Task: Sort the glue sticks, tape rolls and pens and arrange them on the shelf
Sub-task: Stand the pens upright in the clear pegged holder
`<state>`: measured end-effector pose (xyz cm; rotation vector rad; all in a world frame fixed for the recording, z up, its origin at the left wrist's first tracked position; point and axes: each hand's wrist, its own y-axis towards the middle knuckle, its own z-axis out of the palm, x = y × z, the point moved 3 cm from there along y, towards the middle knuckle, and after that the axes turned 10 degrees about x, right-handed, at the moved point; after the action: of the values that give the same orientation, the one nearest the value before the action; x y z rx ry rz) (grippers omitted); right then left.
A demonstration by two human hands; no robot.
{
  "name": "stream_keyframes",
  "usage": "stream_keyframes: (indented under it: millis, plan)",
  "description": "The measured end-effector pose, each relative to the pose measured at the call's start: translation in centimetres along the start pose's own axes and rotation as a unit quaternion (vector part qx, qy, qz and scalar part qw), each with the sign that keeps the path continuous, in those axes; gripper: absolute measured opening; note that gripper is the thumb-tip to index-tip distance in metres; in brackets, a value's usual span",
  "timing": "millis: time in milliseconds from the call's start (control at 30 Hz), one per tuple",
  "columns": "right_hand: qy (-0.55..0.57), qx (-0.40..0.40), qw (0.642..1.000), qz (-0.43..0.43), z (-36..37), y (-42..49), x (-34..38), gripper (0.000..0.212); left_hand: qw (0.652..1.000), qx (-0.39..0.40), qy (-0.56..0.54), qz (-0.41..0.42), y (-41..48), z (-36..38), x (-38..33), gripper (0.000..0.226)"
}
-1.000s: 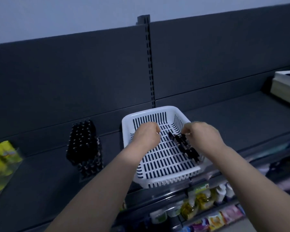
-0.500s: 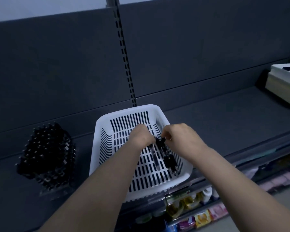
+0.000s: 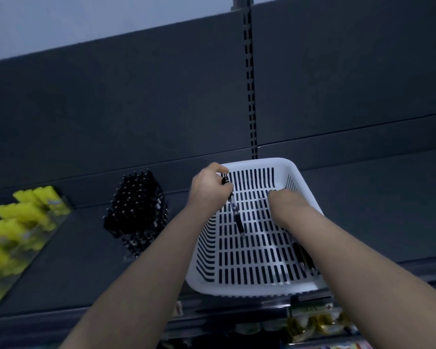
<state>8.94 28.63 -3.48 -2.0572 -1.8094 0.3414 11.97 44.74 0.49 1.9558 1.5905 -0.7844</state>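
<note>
A white slotted basket (image 3: 262,163) sits on the dark shelf (image 3: 368,212). Over its rear left corner my left hand (image 3: 208,191) grips a black pen (image 3: 235,215) that slants down into the basket. My right hand (image 3: 286,201) reaches down inside the basket on the right, with its fingers turned away and hidden. Two or three more black pens (image 3: 303,256) lie along the basket's right wall, partly under my right forearm. To the left of the basket, a block of upright black pens (image 3: 136,210) stands on the shelf.
Yellow glue sticks (image 3: 18,222) lie in a clear tray at the far left of the shelf. Packaged goods (image 3: 315,322) fill the lower shelf below the basket. A slotted upright (image 3: 249,96) runs up the back panel.
My left hand has lifted one pen out toward the basket's rear left corner. My right hand has dropped deeper into the basket. The view has swung left, bringing the glue sticks back in.
</note>
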Motion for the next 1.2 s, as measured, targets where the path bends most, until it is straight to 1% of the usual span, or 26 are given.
stream_keyframes:
  millis: [133, 200, 267, 333, 400, 500, 600, 667, 767, 900, 1067, 1200]
  plan:
    - [0.054, 0.002, 0.998, 0.023, 0.4, 0.3, -0.1, 0.036, 1.0, -0.007, -0.013, 0.027, -0.9, -1.2, -0.5, 0.026]
    - [0.099, -0.016, 0.995, 0.022, -0.2, -0.1, 0.2, 0.035, 0.999, -0.015, -0.016, 0.047, -1.3, -2.0, -0.5, 0.025]
    - [0.151, -0.059, 0.987, 0.007, -1.3, -0.8, 1.1, 0.036, 0.997, -0.031, -0.036, 0.06, -1.7, -3.0, -0.4, 0.025]
    - [0.187, -0.123, 0.974, -0.027, -2.9, -2.2, 3.0, 0.035, 0.995, -0.048, -0.062, 0.069, -2.5, -4.7, 0.1, 0.024]
    - [0.217, -0.187, 0.955, -0.08, -4.5, -4.0, 5.1, 0.032, 0.992, -0.072, -0.07, 0.082, -3.4, -6.6, 0.5, 0.02]
    - [0.283, -0.259, 0.908, -0.166, -6.2, -7.1, 9.2, 0.028, 0.988, -0.111, -0.038, 0.102, -5.6, -10.6, 2.2, 0.017]
    - [0.334, -0.291, 0.864, -0.24, -6.4, -9.5, 13.4, 0.022, 0.986, -0.133, -0.001, 0.103, -7.8, -14.1, 4.6, 0.018]
    - [0.35, -0.294, 0.848, -0.269, -5.6, -10.4, 16.0, 0.022, 0.984, -0.144, 0.028, 0.103, -9.0, -15.7, 6.2, 0.018]
    - [0.346, -0.284, 0.848, -0.285, -3.8, -10.8, 19.1, 0.022, 0.981, -0.15, 0.064, 0.102, -10.3, -17.1, 8.7, 0.013]
    - [0.336, -0.284, 0.856, -0.273, -1.8, -10.8, 21.4, 0.023, 0.981, -0.147, 0.078, 0.101, -11.0, -17.4, 11.5, 0.012]
    - [0.336, -0.288, 0.856, -0.268, -0.4, -10.8, 22.8, 0.025, 0.98, -0.146, 0.059, 0.125, -11.5, -16.9, 13.3, 0.011]
    - [0.336, -0.294, 0.857, -0.257, 0.0, -10.8, 23.1, 0.024, 0.976, -0.146, 0.07, 0.147, -11.6, -16.9, 13.6, 0.01]
